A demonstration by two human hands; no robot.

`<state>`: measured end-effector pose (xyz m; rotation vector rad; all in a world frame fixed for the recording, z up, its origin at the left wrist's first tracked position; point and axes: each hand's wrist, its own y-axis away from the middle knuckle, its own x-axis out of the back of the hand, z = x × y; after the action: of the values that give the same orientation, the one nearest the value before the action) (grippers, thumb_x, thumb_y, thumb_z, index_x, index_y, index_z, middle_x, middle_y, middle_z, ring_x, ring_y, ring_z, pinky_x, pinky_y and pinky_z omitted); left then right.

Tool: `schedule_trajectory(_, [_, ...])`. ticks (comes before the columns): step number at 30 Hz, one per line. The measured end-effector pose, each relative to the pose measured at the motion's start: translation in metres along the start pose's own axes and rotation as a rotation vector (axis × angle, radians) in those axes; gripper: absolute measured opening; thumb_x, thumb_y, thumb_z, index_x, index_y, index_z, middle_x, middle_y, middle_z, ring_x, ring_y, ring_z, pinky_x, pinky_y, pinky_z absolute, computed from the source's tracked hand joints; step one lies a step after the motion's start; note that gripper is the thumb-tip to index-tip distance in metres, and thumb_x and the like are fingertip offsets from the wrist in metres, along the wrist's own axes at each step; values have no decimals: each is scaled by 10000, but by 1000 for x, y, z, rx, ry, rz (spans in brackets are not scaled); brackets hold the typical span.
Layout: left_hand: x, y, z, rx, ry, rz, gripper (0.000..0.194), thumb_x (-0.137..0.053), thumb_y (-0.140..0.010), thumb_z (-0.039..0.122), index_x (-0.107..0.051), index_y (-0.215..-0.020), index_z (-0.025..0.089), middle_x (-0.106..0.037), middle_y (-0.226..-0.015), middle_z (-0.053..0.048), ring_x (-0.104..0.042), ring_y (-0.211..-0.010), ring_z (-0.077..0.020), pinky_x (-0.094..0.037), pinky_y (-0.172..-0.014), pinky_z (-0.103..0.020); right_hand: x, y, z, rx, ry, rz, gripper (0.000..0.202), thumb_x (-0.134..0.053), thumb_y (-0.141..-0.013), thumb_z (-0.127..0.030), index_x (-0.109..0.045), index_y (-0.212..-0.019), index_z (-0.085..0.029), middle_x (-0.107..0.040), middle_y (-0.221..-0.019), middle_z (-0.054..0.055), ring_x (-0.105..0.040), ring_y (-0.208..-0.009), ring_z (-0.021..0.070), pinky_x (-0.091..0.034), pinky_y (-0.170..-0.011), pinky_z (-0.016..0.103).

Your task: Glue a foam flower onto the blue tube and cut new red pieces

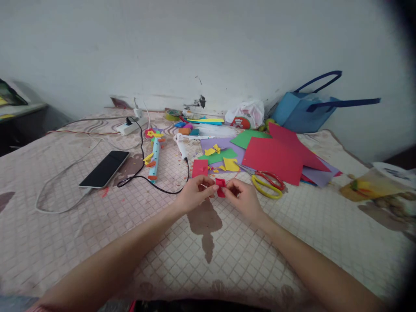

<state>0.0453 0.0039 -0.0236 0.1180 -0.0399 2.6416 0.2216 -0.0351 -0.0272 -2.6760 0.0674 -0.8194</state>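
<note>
Two bare hands come close together in the head view, with one small red paper piece (220, 187) between them, held just above the table. The left hand (196, 193) grips its left side between thumb and fingers, while the right hand (245, 197) pinches its right side; the piece looks folded, with a flap along its top (the finer creases are too small to make out).

Just beyond the left hand lies a flat red paper rectangle (199, 168). Farther out from both hands, small yellow paper cut-outs (210, 151) rest on green and purple sheets, and a yellow paper square (230, 164) lies a little beyond the right hand. Close to the right hand's outer side are metal scissors with yellow and red handles (268, 190), their blades pointing toward that square. Behind them spread large bright red paper sheets (273, 158).

Beyond the left hand, a white glue gun (180, 146) trails a black cord (156, 185). Farther left of that hand stands a light-blue dotted bar with orange and yellow pieces (156, 154), then a dark-screened phone (104, 169) with a white cable attached. Well beyond the right hand, a blue bag with dark blue handles (300, 113) stands against the wall.
</note>
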Motion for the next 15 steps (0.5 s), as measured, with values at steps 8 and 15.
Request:
schedule_trajectory(8, [-2, 4, -1, -129, -175, 60, 304, -645, -728, 411, -615, -844, 132, -659, -769, -67, -605, -685, -148, -461, -598, -240, -3, 5, -5, 198, 176, -41, 138, -528, -818, -234, -542, -682, -222, -581, -663, 12, -515, -611, 153, -371, -603, 273])
schedule_trajectory(15, [2, 1, 6, -58, -63, 58, 176, -601, -732, 261, -617, -846, 128, -657, -789, -52, -603, -703, -141, -475, -633, -247, 4, 1, -4, 67, -11, -63, 138, -550, -833, -306, -585, -737, -213, -567, -621, -6, -490, -563, 136, -366, -546, 253])
